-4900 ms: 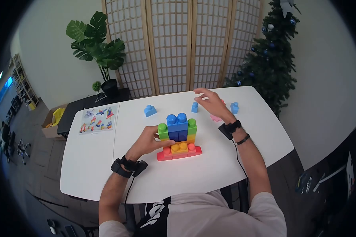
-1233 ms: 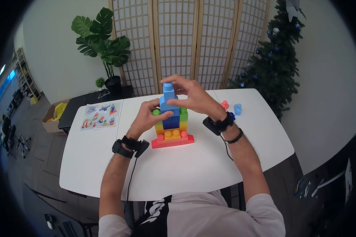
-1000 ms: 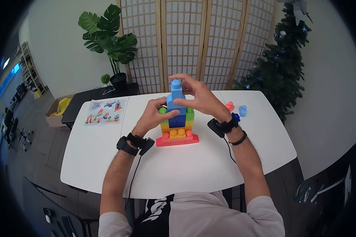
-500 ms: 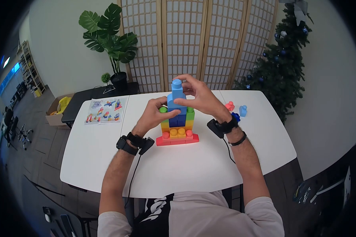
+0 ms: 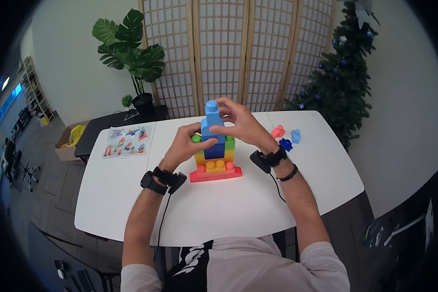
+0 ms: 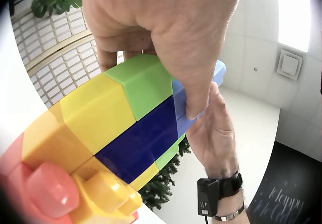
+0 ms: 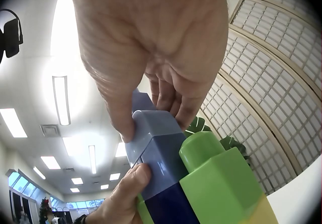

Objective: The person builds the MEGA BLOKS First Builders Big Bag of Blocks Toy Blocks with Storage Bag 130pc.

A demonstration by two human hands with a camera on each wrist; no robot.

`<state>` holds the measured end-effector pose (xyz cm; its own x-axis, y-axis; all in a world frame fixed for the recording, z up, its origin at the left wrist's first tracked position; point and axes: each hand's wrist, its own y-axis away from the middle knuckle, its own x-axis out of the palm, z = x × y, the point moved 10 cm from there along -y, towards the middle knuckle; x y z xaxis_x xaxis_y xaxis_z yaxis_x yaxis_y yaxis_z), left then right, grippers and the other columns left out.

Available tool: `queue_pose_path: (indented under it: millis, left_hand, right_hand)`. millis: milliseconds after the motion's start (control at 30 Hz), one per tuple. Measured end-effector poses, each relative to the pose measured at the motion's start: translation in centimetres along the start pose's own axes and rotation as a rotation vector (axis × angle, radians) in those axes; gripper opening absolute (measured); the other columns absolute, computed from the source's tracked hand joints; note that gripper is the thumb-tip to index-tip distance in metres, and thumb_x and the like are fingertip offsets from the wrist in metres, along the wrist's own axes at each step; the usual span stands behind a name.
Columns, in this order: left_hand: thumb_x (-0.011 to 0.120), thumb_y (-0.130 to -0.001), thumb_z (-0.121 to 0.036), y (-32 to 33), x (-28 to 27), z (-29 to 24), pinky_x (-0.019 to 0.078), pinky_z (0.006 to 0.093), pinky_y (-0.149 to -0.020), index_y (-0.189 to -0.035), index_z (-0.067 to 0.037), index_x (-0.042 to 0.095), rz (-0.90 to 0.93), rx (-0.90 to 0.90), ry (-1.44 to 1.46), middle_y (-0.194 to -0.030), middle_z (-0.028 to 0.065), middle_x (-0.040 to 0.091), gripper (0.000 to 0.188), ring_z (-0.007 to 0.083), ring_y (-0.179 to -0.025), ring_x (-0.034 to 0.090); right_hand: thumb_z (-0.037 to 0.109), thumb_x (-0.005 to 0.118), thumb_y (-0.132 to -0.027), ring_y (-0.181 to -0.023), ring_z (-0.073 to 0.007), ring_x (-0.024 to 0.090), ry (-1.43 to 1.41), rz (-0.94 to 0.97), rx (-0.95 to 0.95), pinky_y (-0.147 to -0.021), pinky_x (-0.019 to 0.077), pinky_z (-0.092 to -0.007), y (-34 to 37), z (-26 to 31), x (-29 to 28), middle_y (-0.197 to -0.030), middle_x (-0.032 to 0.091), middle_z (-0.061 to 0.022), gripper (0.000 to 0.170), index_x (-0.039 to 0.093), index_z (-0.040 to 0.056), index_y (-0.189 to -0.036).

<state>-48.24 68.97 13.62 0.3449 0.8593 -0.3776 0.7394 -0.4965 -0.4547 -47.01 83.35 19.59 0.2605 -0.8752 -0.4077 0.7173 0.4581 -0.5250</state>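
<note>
In the head view the block tower [image 5: 214,154] stood upright on the tabletop [image 5: 126,199], between both hands. The left hand [image 5: 182,146] gripped its left side, thumb across the near face; the right hand [image 5: 242,125] held the light-blue blocks [image 5: 212,118] at the top. A coral piece [image 5: 278,131], a dark-blue piece [image 5: 285,144] and a light-blue piece [image 5: 296,136] lay to the right.

In the left wrist view the left fingers were clamped on the tower, partly hidden beyond a green block [image 6: 143,80].

In the right wrist view the right thumb and fingers pinched the light-blue blocks from opposite sides, just above the left thumb.
</note>
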Motion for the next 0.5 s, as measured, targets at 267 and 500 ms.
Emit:
queue_pose_path:
  millis: [267,500]
  left_hand:
    - [0.090,-0.093,-0.019,0.0,0.1,0.2,0.0612,0.0317,-0.096,-0.128,0.001,0.077,0.016,0.009,-0.022,-0.113,0.0097,0.081,0.043,0.0157,-0.103,0.076]
    - [0.092,-0.091,-0.021,0.6,0.4,0.9,0.0624,0.0326,-0.096,-0.127,0.003,0.076,0.036,-0.042,-0.092,-0.112,0.0116,0.082,0.045,0.0167,-0.102,0.077]
  right_hand:
    - [0.018,0.088,-0.094,-0.121,-0.0244,0.073,0.041,0.008,0.043,-0.109,0.0584,-0.0400,1.6,0.6,-0.8,-0.124,0.076,-0.0147,0.066,0.054,0.0043,-0.149]
    - [0.020,0.080,-0.101,-0.098,-0.0195,0.075,0.305,-0.249,0.318,-0.085,0.0629,-0.0355,7.6,-7.0,-13.5,-0.115,0.078,-0.0110,0.037,0.071,0.0015,-0.131]
